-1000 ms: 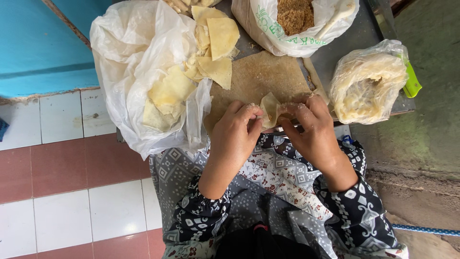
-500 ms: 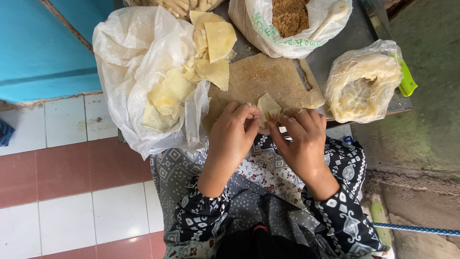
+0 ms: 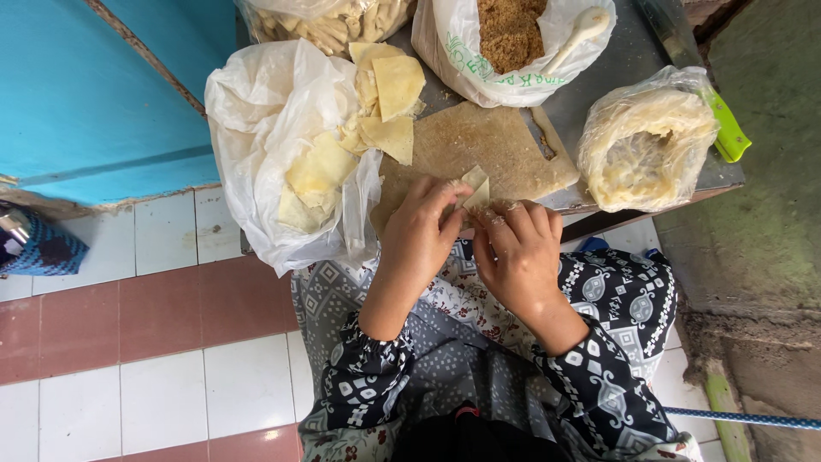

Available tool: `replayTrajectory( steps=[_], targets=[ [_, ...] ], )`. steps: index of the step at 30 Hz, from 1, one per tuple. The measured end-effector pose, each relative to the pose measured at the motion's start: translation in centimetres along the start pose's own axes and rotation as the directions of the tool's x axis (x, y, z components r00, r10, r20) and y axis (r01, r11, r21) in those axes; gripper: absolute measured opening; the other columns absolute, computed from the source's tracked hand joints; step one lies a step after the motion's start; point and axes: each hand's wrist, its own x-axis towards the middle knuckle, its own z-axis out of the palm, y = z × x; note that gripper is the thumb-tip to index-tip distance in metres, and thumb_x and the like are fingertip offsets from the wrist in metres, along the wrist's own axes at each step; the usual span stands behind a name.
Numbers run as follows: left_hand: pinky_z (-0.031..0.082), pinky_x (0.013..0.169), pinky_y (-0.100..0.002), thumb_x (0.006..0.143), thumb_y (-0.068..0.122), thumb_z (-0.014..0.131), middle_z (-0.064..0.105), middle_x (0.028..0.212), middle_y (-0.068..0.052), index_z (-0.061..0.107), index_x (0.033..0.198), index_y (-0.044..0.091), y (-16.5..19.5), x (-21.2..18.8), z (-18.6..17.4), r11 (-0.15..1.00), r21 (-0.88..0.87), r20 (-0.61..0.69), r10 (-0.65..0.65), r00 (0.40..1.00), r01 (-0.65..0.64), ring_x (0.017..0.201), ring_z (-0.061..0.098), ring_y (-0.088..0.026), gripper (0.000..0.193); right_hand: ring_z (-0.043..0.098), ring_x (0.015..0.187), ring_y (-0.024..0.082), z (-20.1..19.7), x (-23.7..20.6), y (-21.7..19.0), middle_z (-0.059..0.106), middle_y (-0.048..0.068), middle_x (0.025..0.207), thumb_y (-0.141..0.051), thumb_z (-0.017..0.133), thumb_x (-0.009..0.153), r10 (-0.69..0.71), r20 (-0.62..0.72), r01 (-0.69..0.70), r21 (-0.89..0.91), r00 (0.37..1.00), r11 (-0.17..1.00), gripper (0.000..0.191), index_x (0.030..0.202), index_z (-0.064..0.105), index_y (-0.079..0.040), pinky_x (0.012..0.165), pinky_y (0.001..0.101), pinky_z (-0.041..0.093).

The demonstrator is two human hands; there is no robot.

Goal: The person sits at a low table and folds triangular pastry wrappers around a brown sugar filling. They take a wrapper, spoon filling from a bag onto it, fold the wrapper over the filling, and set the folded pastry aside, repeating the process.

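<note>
The left hand (image 3: 421, 229) and the right hand (image 3: 513, 250) are brought together at the near edge of a worn brown board (image 3: 479, 145), and a small folded piece of pale wrapper (image 3: 475, 186) is pinched between their fingertips. Both hands are closed on it, thumbs and forefingers meeting at its lower corner, so that only its upper part is seen above the knuckles.

To the left of the hands a large crumpled white plastic bag (image 3: 256, 128) is spread open, with folded yellow parcels (image 3: 321, 171) lying in it and spilling toward the board. Behind the board a white bag with green print (image 3: 462, 64) is held open around a brown crumbly filling (image 3: 510, 32), in which a white spoon (image 3: 580, 32) is stuck. To the right, a clear bag (image 3: 646, 145) is wrapped round a stack of pale round sheets. A green-handled tool (image 3: 729, 133) lies beyond it, its blade mostly hidden.

At the top edge another clear bag of pale pieces (image 3: 329, 21) is cut off. The contents of the wrapper cannot be made out.
</note>
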Motion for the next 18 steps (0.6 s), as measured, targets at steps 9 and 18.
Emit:
replayTrajectory(
  steps=[9, 18],
  targets=[
    [0.056, 0.073, -0.041, 0.092, 0.006, 0.069, 0.064, 0.103, -0.008, 0.074, 0.114, 0.006, 2.4, -0.3, -0.5, 0.967, 0.188, 0.163, 0.144, 0.976, -0.174, 0.087, 0.070, -0.030, 0.022, 0.059, 0.110, 0.025, -3.1, -0.5, 2.8, 0.067, 0.004, 0.116, -0.010, 0.071, 0.077, -0.190, 0.185, 0.217, -0.140, 0.964, 0.966, 0.048, 0.125, 0.072, -0.006, 0.093, 0.0389, 0.042],
    [0.056, 0.071, -0.042, 0.095, 0.014, 0.071, 0.063, 0.104, -0.007, 0.074, 0.109, 0.006, 4.3, -0.4, 0.0, 0.958, 0.197, 0.206, 0.166, 0.964, -0.207, 0.086, 0.071, -0.030, 0.017, 0.059, 0.098, 0.025, -3.7, -0.6, 4.3, 0.066, 0.004, 0.101, -0.012, 0.076, 0.081, -0.108, 0.141, 0.103, 0.040, 0.984, 0.994, 0.028, 0.109, 0.078, -0.009, 0.087, 0.0399, 0.042]
  ],
)
